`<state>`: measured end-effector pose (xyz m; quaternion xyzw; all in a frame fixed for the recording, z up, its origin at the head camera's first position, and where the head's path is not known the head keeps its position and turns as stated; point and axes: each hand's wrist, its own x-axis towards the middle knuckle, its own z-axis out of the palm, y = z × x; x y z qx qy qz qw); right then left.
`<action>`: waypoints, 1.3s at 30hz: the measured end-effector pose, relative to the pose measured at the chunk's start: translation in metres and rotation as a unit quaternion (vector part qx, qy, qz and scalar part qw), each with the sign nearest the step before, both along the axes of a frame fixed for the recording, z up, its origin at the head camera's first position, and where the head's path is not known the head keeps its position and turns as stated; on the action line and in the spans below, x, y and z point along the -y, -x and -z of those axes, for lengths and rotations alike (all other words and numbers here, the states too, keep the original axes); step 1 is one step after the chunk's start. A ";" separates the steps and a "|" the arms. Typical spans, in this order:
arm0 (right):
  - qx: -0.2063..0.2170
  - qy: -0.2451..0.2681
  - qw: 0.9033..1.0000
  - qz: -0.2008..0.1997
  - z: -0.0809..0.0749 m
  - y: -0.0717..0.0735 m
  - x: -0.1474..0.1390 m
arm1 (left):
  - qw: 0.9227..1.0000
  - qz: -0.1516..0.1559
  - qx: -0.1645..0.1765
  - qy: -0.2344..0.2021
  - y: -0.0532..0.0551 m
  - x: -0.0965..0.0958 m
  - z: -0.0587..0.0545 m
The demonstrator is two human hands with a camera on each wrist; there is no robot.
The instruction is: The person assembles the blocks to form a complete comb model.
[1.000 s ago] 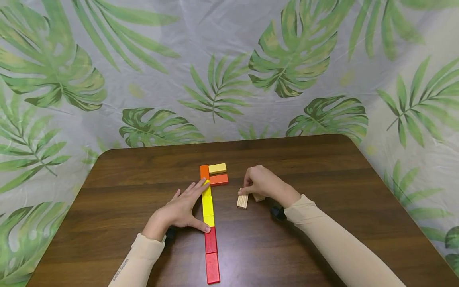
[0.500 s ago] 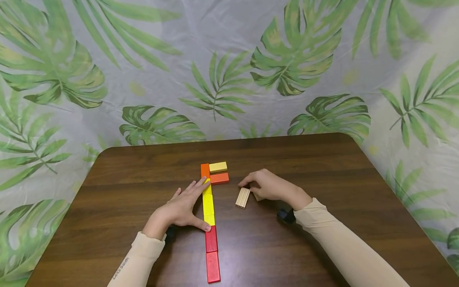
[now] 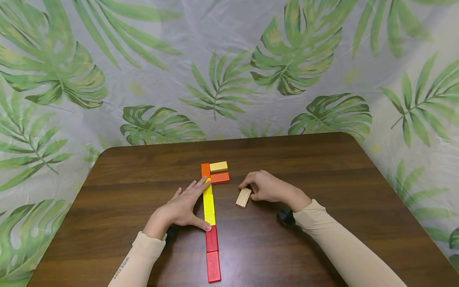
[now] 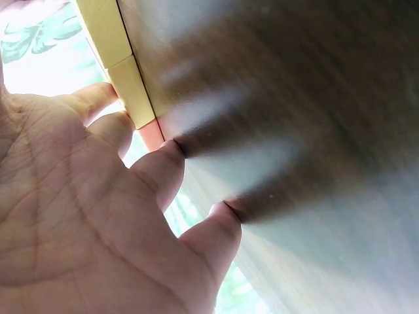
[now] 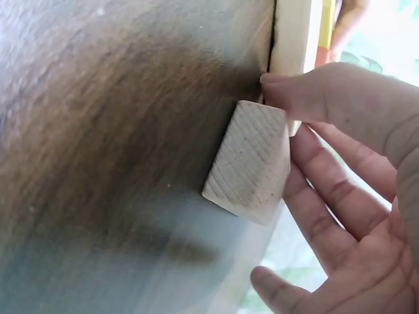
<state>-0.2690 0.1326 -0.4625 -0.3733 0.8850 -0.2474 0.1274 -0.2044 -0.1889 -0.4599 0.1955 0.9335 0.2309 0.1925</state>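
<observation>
In the head view my left hand (image 3: 179, 209) lies spread along the left side of a row of coloured blocks. Its index fingertip touches the upper yellow block (image 3: 207, 189), and its thumb tip rests where a lower yellow block (image 3: 210, 219) meets a red block (image 3: 212, 239). To the right, my right hand (image 3: 270, 186) pinches a plain wooden block (image 3: 243, 198) lying on the table, thumb at its right side and index finger at its far end. A second plain wooden block (image 5: 245, 160) stands beside the thumb in the right wrist view, hidden by the hand from above.
An orange block (image 3: 205, 170) heads the row, and another red block (image 3: 213, 267) ends it nearest me. A pale yellow block (image 3: 218, 166) and an orange-red block (image 3: 220, 178) extend rightward from its far end. Behind the brown table (image 3: 305, 159) hangs a leaf-patterned cloth (image 3: 222, 59).
My right hand first lets go of the plain wooden block and shifts slightly right, then brings its thumb back to that block's side. The left hand keeps its place on the row.
</observation>
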 end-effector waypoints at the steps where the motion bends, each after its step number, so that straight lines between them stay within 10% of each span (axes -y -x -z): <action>1: -0.006 -0.002 1.000 0.003 0.000 0.000 0.000 | 1.000 0.001 0.000 -0.001 0.000 -0.001 0.000; 39: -0.037 -0.012 0.997 0.068 -0.011 -0.004 0.019 | 1.000 0.001 -0.003 -0.009 0.000 0.000 0.000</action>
